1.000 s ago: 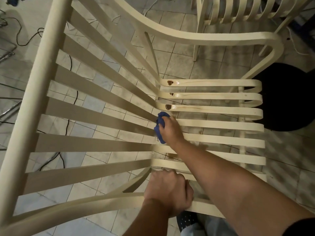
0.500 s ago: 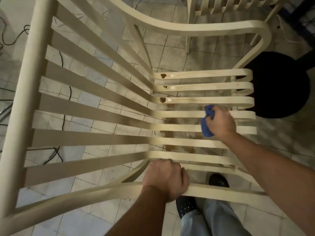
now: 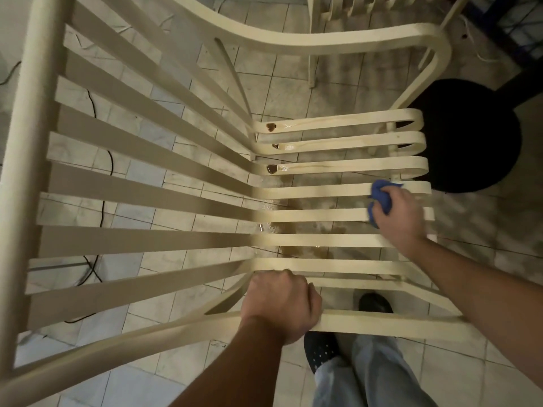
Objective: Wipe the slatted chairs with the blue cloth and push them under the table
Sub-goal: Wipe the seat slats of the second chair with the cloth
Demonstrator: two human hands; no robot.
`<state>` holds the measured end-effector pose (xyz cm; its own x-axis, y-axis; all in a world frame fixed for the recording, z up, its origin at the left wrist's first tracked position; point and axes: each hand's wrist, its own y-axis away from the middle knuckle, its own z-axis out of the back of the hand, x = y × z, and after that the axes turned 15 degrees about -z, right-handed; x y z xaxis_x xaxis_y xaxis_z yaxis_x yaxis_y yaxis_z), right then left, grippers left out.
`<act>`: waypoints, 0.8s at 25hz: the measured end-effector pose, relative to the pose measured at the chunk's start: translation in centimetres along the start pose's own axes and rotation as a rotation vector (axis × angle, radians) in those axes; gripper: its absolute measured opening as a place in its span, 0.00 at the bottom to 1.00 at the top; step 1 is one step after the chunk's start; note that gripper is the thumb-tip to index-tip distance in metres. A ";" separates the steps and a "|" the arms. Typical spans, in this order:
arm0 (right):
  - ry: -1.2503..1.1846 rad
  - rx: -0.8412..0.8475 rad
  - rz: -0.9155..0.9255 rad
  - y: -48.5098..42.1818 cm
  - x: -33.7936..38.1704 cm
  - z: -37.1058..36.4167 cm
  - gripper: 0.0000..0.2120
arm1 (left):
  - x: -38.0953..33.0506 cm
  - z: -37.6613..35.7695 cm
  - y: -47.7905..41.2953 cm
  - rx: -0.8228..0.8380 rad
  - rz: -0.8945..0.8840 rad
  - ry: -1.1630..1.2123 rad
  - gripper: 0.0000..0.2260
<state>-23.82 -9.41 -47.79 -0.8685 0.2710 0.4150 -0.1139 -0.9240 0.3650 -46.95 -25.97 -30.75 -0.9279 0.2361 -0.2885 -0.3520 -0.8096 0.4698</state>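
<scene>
A cream slatted chair fills the view from above, its back at the left and its seat slats running right. My right hand grips the bunched blue cloth and holds it against the middle seat slats near their front ends. My left hand is curled round the near armrest. Wet patches show on the slats near the seat's back bend.
A second cream chair stands at the top. A round black base lies on the tiled floor beyond the seat front. Dark cables trail under the chair back. My feet stand beneath the near armrest.
My right hand has drawn the cloth along the seat slats from the back bend out to their front ends. My left hand has kept its grip on the armrest.
</scene>
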 end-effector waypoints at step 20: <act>-1.605 1.364 -0.503 1.8 14.9 -1.5 0.27 | -0.2 0.0 -0.1 0.023 0.048 -0.012 0.23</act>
<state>-37.69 -7.43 -42.21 0.2401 0.9707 0.0096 0.8129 -0.2065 0.5446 -46.69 -25.90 -30.72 -0.9453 0.2032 -0.2554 -0.3092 -0.8075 0.5022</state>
